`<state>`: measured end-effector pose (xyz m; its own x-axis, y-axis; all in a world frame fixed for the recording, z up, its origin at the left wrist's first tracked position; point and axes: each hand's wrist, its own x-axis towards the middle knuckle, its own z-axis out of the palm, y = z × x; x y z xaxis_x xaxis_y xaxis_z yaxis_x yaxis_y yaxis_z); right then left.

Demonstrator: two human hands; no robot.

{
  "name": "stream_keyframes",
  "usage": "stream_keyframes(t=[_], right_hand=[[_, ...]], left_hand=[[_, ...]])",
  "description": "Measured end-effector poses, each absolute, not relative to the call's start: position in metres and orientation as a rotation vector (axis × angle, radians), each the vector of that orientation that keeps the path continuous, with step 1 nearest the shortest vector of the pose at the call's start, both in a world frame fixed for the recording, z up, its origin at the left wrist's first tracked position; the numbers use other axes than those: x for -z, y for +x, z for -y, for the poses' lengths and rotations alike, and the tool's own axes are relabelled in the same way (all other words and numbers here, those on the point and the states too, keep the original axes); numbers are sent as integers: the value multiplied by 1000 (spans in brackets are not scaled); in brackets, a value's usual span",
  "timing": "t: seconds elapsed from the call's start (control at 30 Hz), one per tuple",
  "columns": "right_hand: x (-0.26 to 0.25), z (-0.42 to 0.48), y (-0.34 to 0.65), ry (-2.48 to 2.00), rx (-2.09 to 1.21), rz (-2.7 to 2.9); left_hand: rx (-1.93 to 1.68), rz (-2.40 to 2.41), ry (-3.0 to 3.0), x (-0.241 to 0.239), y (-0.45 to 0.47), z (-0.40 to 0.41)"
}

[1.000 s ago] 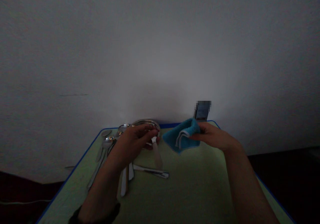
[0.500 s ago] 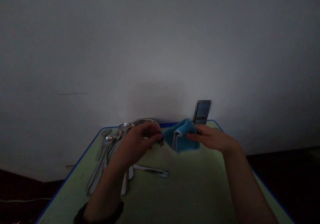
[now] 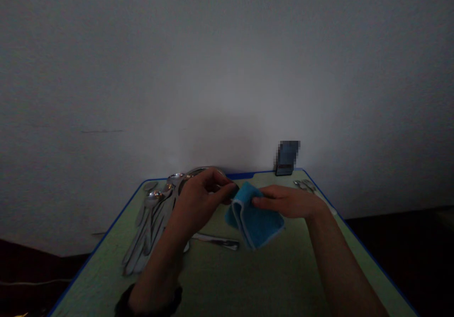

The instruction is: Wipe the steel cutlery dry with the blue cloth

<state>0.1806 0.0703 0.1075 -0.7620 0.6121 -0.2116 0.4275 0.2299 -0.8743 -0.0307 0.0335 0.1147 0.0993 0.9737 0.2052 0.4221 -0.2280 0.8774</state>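
A folded blue cloth [image 3: 262, 222] with a pale edge hangs over the table, pinched between the thumb and fingers of my right hand [image 3: 283, 201]. To its left, my left hand [image 3: 200, 199] closes its thumb and fingertips on a slim piece of cutlery, mostly hidden by the fingers and the cloth. Its kind I cannot tell. The cloth touches or wraps it near my left fingertips. Below my hands a metal utensil handle [image 3: 218, 241] lies on the table.
Several spoons and other cutlery [image 3: 149, 227] lie heaped on the left of the green table [image 3: 255, 284]. A round metal dish [image 3: 191, 171] stands behind my left hand. A phone [image 3: 286, 161] leans on the wall [image 3: 227, 71]. Small cutlery [image 3: 305, 184] lies at the back right.
My right hand has moved left and slightly down with the cloth, which now meets my left fingertips and hangs lower. The small cutlery at the back right is now uncovered.
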Motion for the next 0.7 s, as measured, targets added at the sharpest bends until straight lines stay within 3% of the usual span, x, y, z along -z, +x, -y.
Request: stream_keyframes(t=[0.13,0.4,0.7], right_hand=[[-107,-68,169,-849,-1558,2465],[-100,-68,157,-1010,-1397,2328],[-107,-60,142,-1015,-895,2417]], left_hand=[[-1155,-1359,1701,-112,-32,-34],[-1217,-1319,1700,-111,-30,-34],[-1103,-1459,1775,-114,-37,-35]])
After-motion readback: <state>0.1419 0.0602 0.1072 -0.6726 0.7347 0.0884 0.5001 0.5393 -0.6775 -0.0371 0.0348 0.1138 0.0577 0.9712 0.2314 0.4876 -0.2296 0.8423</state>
